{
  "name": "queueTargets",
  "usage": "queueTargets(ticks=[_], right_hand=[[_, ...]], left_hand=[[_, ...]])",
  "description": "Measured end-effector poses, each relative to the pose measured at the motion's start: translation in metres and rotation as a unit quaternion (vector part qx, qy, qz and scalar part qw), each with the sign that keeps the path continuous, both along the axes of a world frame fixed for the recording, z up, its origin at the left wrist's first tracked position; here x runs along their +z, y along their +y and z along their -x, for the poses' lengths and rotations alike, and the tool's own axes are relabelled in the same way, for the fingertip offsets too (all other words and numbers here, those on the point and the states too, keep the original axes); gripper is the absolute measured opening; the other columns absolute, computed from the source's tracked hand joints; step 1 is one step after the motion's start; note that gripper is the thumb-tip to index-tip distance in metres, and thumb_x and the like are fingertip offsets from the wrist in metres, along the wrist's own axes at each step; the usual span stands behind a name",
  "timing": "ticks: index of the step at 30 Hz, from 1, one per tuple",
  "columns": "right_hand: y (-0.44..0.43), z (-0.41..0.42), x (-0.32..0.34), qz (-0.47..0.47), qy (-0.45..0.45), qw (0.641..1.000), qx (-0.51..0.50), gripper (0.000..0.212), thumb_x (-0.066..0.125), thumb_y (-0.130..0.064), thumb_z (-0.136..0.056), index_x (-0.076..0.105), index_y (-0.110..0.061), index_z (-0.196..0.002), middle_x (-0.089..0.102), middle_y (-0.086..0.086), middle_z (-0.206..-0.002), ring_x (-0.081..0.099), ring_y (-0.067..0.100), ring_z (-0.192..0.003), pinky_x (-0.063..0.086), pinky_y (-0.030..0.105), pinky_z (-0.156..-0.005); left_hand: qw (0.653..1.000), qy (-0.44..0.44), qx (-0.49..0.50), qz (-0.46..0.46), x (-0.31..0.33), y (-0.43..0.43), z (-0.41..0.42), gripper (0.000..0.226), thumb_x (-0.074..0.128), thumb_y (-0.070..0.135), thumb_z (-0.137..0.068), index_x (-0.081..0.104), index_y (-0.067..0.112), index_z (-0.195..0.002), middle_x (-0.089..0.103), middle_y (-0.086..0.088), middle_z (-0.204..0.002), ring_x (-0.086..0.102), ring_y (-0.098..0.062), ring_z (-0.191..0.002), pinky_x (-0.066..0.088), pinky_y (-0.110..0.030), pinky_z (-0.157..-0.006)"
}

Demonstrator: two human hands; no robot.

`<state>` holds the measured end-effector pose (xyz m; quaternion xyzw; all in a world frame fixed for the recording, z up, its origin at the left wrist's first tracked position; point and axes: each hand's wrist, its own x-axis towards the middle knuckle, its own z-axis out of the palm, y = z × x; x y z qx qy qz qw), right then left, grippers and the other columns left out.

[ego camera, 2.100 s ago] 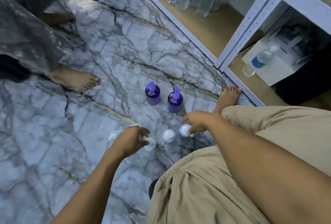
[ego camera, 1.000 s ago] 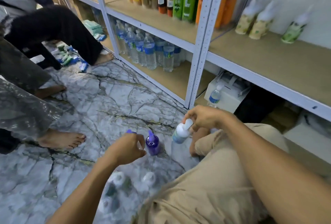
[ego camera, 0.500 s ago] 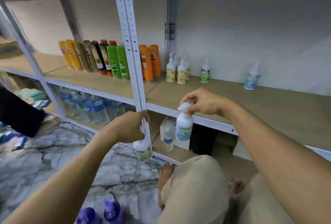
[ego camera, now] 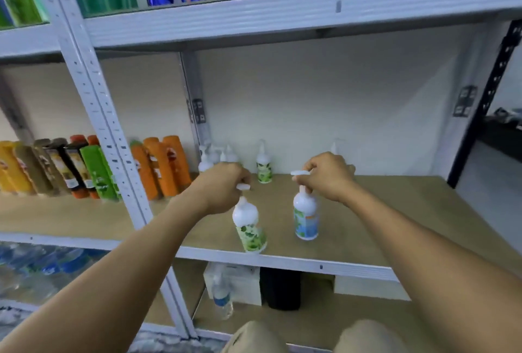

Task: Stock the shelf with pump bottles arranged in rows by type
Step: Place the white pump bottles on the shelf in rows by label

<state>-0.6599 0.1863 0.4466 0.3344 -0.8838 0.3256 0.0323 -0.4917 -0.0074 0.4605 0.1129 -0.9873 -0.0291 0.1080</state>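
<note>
Green-label bottle (ego camera: 249,229) tilts near the front edge of the shelf (ego camera: 401,211), its pump head pinched by the left hand (ego camera: 223,186). Blue-label bottle (ego camera: 306,218) is upright just beside it, its pump head pinched by the right hand (ego camera: 329,176). Whether either base rests on the board cannot be told. Back bottles (ego camera: 264,167) stand along the rear wall.

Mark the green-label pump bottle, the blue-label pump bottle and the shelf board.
green-label pump bottle (ego camera: 250,236): head view, on its label.
blue-label pump bottle (ego camera: 306,225): head view, on its label.
shelf board (ego camera: 279,211): head view, bare wood between bottles.
</note>
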Motion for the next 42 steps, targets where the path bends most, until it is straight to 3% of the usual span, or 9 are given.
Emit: queueTargets(ticks=[5,11,15,21,27,30,34,39,42], right_hand=[[-0.007,0.042,-0.010,-0.014,0.034,0.995,-0.088,0.028,0.067,-0.048,-0.083,0.072,-0.022,-0.077,0.071,-0.008,-0.066,0.059,0.013,-0.084,0.030,0.038,-0.084],[-0.014,0.089,-0.024,-0.023,0.008,0.993,-0.118,0.027,0.063,-0.048,-0.083,0.071,-0.023,-0.087,0.073,-0.006,-0.073,0.062,0.017,-0.093,0.031,0.040,-0.084],[-0.017,0.108,-0.038,-0.038,0.000,0.990,-0.133,0.026,0.063,-0.044,-0.085,0.071,-0.022,-0.095,0.073,-0.006,-0.077,0.060,0.018,-0.098,0.033,0.040,-0.088],[-0.015,0.116,-0.055,-0.007,-0.008,0.990,-0.144,0.018,0.063,-0.045,-0.085,0.068,-0.028,-0.089,0.072,-0.007,-0.081,0.061,0.019,-0.100,0.030,0.037,-0.082],[-0.007,0.099,-0.063,0.032,-0.025,0.992,-0.122,0.052,0.069,-0.046,-0.081,0.052,-0.035,-0.129,0.068,-0.016,-0.093,0.059,0.019,-0.111,0.031,0.038,-0.097],[-0.001,0.082,-0.084,0.117,0.012,0.986,-0.119,0.048,0.073,-0.034,-0.082,0.053,-0.027,-0.124,0.066,-0.015,-0.077,0.065,0.021,-0.095,0.040,0.038,-0.092],[-0.005,0.056,-0.122,0.169,0.001,0.983,-0.073,0.035,0.079,-0.026,-0.081,0.059,-0.022,-0.109,0.065,-0.010,-0.073,0.064,0.017,-0.076,0.050,0.033,-0.071],[-0.028,0.047,-0.160,0.111,-0.083,0.990,-0.027,0.050,0.080,-0.034,-0.080,0.058,-0.023,-0.124,0.062,-0.011,-0.087,0.061,0.010,-0.082,0.053,0.032,-0.078],[-0.050,0.047,-0.172,0.115,-0.093,0.988,-0.033,0.060,0.082,-0.034,-0.078,0.054,-0.017,-0.128,0.058,-0.007,-0.098,0.060,0.015,-0.090,0.052,0.035,-0.081]], left_hand=[[0.999,0.035,-0.032,-0.002,-0.004,0.000,0.065,0.035,0.061,-0.003,-0.086,0.072,0.020,-0.111,0.066,0.004,-0.114,0.057,-0.017,-0.107,0.049,-0.030,-0.086],[0.997,0.032,-0.063,-0.023,-0.017,-0.012,0.126,0.039,0.056,-0.004,-0.087,0.070,0.025,-0.109,0.064,0.011,-0.112,0.045,0.005,-0.083,0.049,-0.026,-0.078],[0.997,0.030,-0.072,-0.025,-0.034,-0.018,0.150,0.037,0.058,-0.002,-0.087,0.070,0.027,-0.106,0.063,0.014,-0.109,0.054,-0.008,-0.102,0.052,-0.035,-0.082],[0.989,0.097,-0.097,-0.052,-0.058,-0.021,0.169,0.042,0.060,-0.009,-0.083,0.073,0.024,-0.106,0.063,0.020,-0.103,0.049,-0.012,-0.093,0.049,-0.030,-0.078],[0.969,0.160,-0.122,-0.146,-0.082,-0.017,0.159,0.062,0.057,-0.006,-0.083,0.060,0.032,-0.132,0.064,0.021,-0.117,0.055,-0.006,-0.105,0.047,-0.022,-0.090],[0.951,0.211,-0.090,-0.209,-0.107,-0.018,0.138,0.069,0.062,-0.006,-0.082,0.051,0.032,-0.139,0.054,0.029,-0.129,0.053,-0.002,-0.120,0.041,-0.018,-0.101],[0.945,0.195,0.035,-0.259,-0.158,-0.032,0.109,0.060,0.067,0.003,-0.085,0.053,0.025,-0.139,0.050,0.010,-0.143,0.049,-0.014,-0.127,0.037,-0.027,-0.106],[0.953,0.104,0.145,-0.243,-0.213,-0.071,0.080,0.056,0.051,0.048,-0.084,0.057,0.027,-0.137,0.048,0.003,-0.149,0.045,-0.023,-0.138,0.037,-0.045,-0.113],[0.960,0.067,0.187,-0.195,-0.219,-0.083,0.075,0.055,0.054,0.050,-0.094,0.050,0.029,-0.145,0.039,0.000,-0.158,0.033,-0.021,-0.147,0.025,-0.051,-0.117]])
